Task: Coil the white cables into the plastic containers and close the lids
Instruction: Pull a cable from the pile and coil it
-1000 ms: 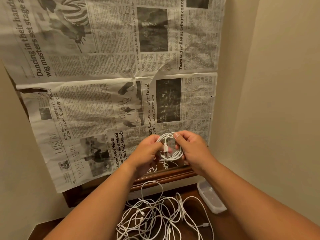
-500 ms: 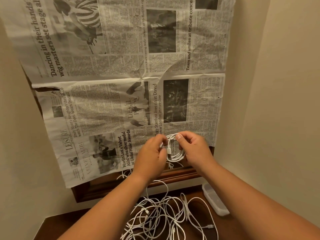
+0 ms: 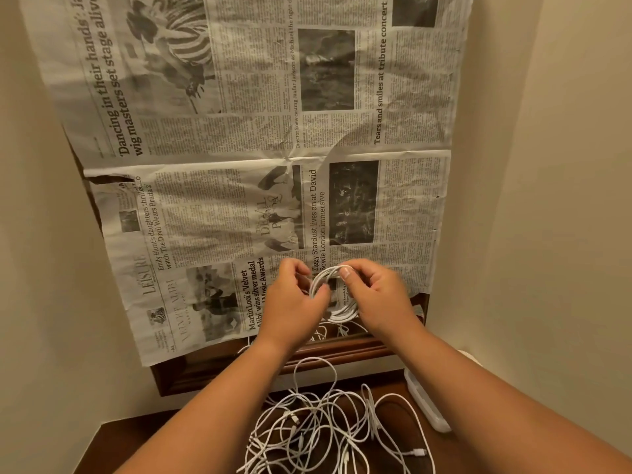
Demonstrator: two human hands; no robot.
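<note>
I hold a small coil of white cable [image 3: 337, 311] up in front of me with both hands. My right hand [image 3: 376, 295] pinches the top of the coil between thumb and fingers. My left hand [image 3: 294, 302] grips its left side, fingers curled over the loops. Below, a tangled heap of loose white cables [image 3: 325, 429] lies on the dark wooden table [image 3: 143, 446]. A clear plastic container [image 3: 425, 401] sits at the table's right edge against the wall; whether its lid is on I cannot tell.
Newspaper sheets [image 3: 260, 131] cover a wood-framed panel [image 3: 205, 371] behind the table. Beige walls close in on the left and right. A USB plug end [image 3: 419, 451] sticks out of the heap at the lower right.
The view has shifted so the scene sits further right. My left hand has moved in over the coil's left side; the coil stays held between both hands.
</note>
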